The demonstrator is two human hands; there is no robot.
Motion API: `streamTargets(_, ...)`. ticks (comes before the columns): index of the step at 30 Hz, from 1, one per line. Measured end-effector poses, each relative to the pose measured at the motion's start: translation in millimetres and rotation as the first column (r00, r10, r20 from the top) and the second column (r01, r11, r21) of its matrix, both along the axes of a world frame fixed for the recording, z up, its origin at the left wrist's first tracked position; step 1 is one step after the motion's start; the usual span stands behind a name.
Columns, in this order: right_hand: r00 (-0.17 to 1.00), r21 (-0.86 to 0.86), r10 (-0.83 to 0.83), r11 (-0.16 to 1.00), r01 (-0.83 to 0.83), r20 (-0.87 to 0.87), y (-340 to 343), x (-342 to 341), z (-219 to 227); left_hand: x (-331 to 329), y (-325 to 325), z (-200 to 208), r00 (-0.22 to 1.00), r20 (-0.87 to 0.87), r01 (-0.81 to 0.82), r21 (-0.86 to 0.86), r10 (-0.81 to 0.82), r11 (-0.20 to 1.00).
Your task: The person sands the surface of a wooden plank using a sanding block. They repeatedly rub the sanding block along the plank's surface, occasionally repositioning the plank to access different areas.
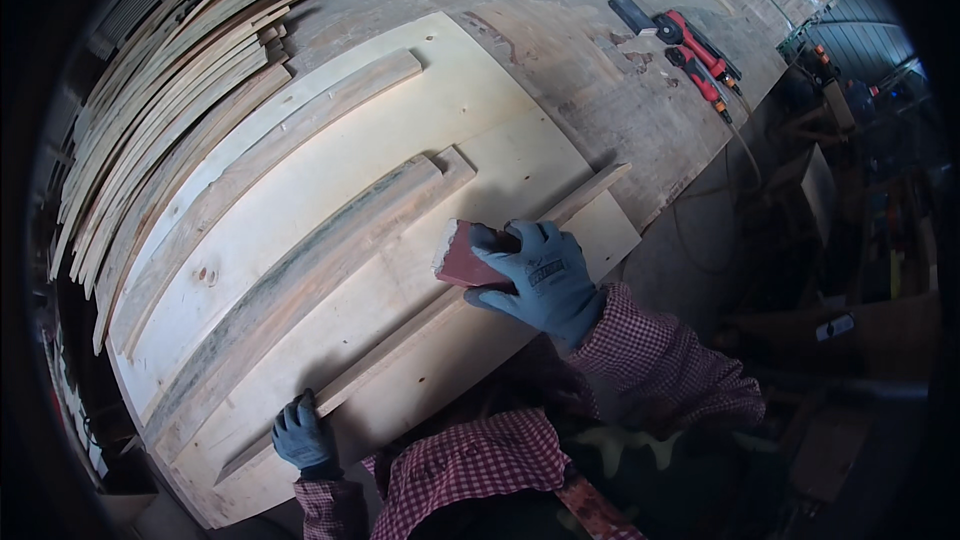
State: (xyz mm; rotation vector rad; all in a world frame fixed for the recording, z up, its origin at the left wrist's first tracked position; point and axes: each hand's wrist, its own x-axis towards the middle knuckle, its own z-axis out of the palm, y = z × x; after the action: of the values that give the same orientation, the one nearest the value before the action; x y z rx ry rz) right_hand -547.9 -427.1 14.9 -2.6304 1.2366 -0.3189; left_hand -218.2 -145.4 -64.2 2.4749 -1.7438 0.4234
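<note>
Block [462,262], dark red, is clamped in the right hand's [540,278] grip; the left hand [303,435] pinches the near strip [390,351]; I'd favour light, even, lengthwise strokes.

We see the right hand [543,280] raised higher and farther forward than the other, in a blue-grey glove [562,302], its back turned up toward us. Its thumb [490,300] reaches leftward, below the bent fingers [533,232], the two sides pressing in a wide grasp. Behind that hand, the right forearm [680,370] slants down and to the right in a red-and-white checked sleeve. We find the left hand [302,435] well apart, lower and to the left of the right one, gloved alike, its fingers curled into a compact grip. Just below it, the left forearm [330,508] shows only briefly, in matching checked cloth.
</note>
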Motion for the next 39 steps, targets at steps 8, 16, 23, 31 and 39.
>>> streamTargets(8, 0.652, -0.031, -0.636, 0.725, 0.688, -0.412, -156.3, -171.7, -2.4, -12.5, -4.3, -6.4, 1.000, -0.018, -0.019, -0.030, 0.018, 0.999)
streamTargets(16, 0.923, 0.152, -0.002, 0.986, 0.065, -0.386, -30.2, -19.7, 28.5, -7.7, 2.6, -1.2, 0.998, 0.007, -0.059, 0.019, 0.059, 0.998)
streamTargets(23, 0.656, 0.001, -0.393, 0.857, 0.515, -0.645, -154.9, -134.1, 28.6, -14.1, -10.8, -2.9, 0.998, -0.037, -0.054, 0.044, 0.055, 0.998)
streamTargets(31, 0.979, 0.005, -0.059, 0.998, 0.061, -0.195, 12.0, 4.9, 14.3, -2.4, -9.5, 13.5, 0.991, -0.078, -0.095, 0.176, 0.110, 0.980)
streamTargets(39, 0.667, -0.037, -0.495, 0.817, 0.576, -0.557, -111.8, -101.5, 33.7, -2.5, -17.3, 4.5, 0.992, -0.091, -0.075, 0.151, 0.090, 0.986)
